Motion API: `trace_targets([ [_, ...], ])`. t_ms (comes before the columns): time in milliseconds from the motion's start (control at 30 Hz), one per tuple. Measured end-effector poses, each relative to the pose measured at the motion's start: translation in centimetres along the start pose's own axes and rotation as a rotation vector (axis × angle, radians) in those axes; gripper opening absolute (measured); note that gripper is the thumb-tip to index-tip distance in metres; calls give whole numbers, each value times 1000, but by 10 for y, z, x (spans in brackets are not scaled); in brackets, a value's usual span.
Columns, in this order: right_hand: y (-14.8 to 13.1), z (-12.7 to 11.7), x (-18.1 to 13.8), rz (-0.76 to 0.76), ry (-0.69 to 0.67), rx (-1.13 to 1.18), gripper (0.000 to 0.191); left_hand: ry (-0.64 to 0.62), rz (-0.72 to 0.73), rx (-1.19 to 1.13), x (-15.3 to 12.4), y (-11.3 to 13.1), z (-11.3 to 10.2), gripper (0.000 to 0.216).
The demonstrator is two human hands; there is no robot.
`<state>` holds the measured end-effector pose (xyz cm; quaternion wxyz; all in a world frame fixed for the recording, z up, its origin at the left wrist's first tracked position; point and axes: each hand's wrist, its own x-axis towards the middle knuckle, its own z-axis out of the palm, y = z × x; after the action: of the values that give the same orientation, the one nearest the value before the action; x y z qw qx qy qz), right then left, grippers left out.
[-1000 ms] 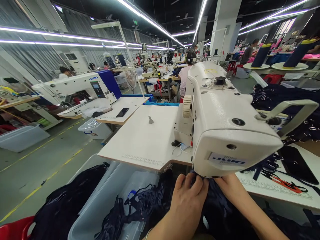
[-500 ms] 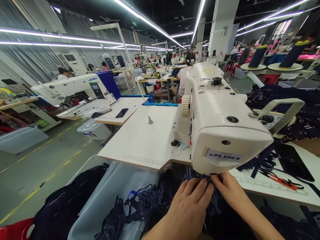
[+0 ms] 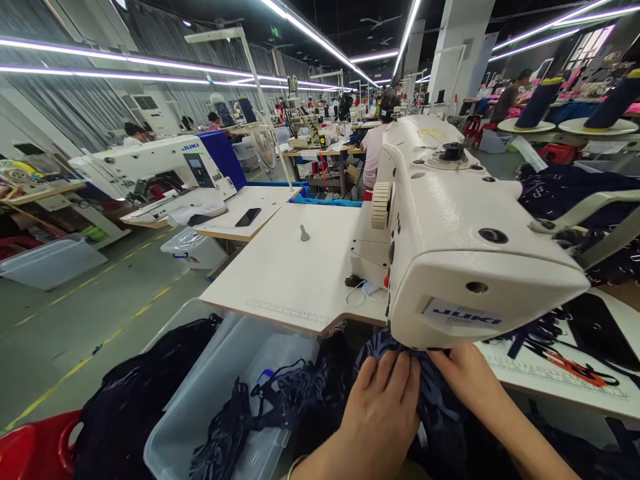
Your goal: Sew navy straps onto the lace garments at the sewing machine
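At lower centre, the left hand [image 3: 383, 410] and right hand [image 3: 467, 380] lay flat, fingers extended, pressing the navy fabric [image 3: 440, 407] steady under the Juki sewing machine [image 3: 465, 253], gripping nothing.

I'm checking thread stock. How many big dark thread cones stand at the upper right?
2: one thread cone on the left round stand, another cone on the stand to its right, cut by the picture's edge. More may be hidden.
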<state>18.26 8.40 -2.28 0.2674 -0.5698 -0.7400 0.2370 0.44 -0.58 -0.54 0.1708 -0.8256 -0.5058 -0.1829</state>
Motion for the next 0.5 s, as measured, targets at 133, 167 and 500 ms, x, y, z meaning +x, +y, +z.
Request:
trace_targets([
  [133, 2, 0, 0, -9, 5, 11, 28, -10, 15, 6, 0, 0, -1, 37],
  [167, 3, 0, 0, -13, 1, 8, 28, -9, 17, 5, 0, 0, -2, 36],
  [500, 4, 2, 0, -21, -39, -13, 29, 22, -1, 0, 0, 1, 2, 35],
])
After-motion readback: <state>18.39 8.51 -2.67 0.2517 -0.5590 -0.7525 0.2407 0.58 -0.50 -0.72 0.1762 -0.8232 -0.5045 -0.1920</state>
